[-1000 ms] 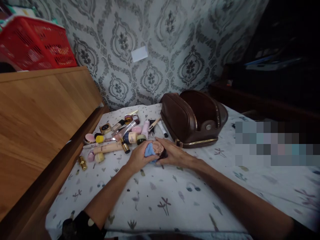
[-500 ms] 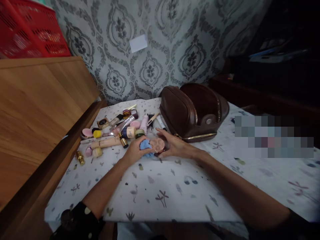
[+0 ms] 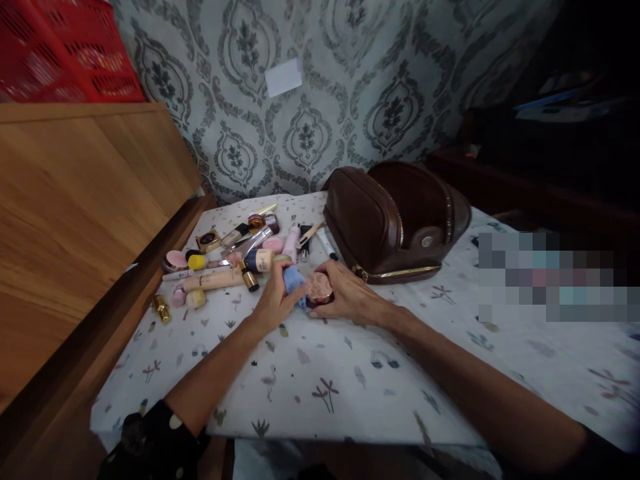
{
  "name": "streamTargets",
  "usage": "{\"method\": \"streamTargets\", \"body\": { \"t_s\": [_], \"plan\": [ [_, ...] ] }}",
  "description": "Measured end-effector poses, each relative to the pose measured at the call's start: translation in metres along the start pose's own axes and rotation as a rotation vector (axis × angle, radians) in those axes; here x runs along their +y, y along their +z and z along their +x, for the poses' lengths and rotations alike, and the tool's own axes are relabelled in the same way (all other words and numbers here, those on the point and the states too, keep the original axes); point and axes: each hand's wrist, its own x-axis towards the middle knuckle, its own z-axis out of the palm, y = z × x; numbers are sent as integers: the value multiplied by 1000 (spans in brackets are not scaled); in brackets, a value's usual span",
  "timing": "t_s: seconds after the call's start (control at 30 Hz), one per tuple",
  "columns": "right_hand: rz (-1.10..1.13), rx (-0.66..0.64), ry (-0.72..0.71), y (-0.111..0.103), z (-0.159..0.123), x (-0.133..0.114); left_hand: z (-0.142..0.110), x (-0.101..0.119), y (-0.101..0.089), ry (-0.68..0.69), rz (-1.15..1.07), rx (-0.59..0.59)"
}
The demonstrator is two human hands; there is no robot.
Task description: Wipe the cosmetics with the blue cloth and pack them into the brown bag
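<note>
My left hand [image 3: 274,298] is closed round a crumpled blue cloth [image 3: 294,283]. Against the cloth's right side is a round makeup compact [image 3: 320,288] with a rose-gold, patterned top and a dark side. My right hand [image 3: 350,293] grips this compact from the right, thumb below and fingers over the far edge. Both hands are over the front middle of the patterned white cloth on the table. Just beyond them lie a navy-and-cream jar [image 3: 261,260], a small gold-and-black tube [image 3: 248,275] and a long peach tube [image 3: 215,280].
An unzipped brown leather bag [image 3: 365,220] stands behind my right hand. Several other cosmetics, including a gold lipstick [image 3: 161,309] and a pink bottle [image 3: 291,241], spread to the left. A wooden panel [image 3: 95,193] borders the left side, topped by a red basket [image 3: 65,53].
The blue cloth has shifted from the compact's left edge and bunches up more in my left hand. My right hand has closed more firmly round the compact. The camera view has tilted slightly downward.
</note>
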Motion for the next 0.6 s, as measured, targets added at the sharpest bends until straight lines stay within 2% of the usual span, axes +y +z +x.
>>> {"method": "streamTargets", "body": {
  "t_s": [0.1, 0.2, 0.43, 0.53, 0.6],
  "plan": [
    [11, 2, 20, -2, 0, -1, -2, 6, 1, 120, 15, -117],
    [98, 13, -41, -4, 1, 1, -1, 9, 0, 201, 26, -143],
    [339, -117, -168, -11, 1, 9, 2, 2, 1, 78, 52, -32],
    [402, -163, -140, -11, 0, 10, 2, 3, 2, 45, 19, 4],
    [339, -115, -87, -11, -1, 9, 1, 4, 1, -2, 6, 42]
  ]
}}
